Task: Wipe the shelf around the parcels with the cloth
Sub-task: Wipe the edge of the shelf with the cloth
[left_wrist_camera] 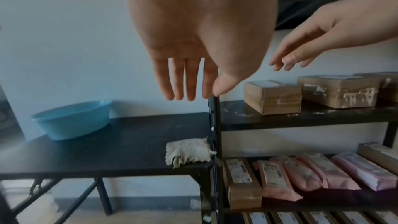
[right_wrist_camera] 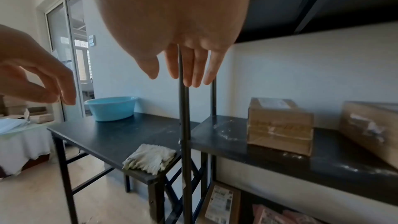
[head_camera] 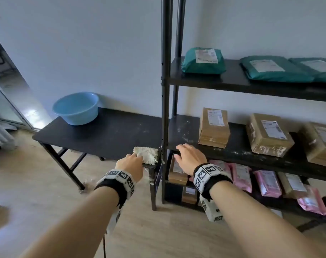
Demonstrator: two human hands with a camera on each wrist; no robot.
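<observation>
A crumpled off-white cloth (head_camera: 146, 154) (left_wrist_camera: 188, 152) (right_wrist_camera: 150, 158) lies on the near right corner of a black table (head_camera: 102, 135), beside the shelf post. My left hand (head_camera: 134, 158) (left_wrist_camera: 187, 83) hovers just short of it, fingers straight, holding nothing. The middle shelf board (head_camera: 186, 135) (right_wrist_camera: 217, 130) is black with white dust specks. On it stand three brown cardboard parcels (head_camera: 214, 127) (head_camera: 268, 135) (head_camera: 320, 142). My right hand (head_camera: 186, 153) (right_wrist_camera: 187, 69) is open and empty over the board's front left corner.
A blue basin (head_camera: 76, 108) sits at the table's far left. Green mailer bags (head_camera: 203, 61) lie on the upper shelf; pink mailers (head_camera: 240, 175) and small boxes fill the lower one. A black upright post (head_camera: 165, 90) stands between table and shelf. Wooden floor lies below.
</observation>
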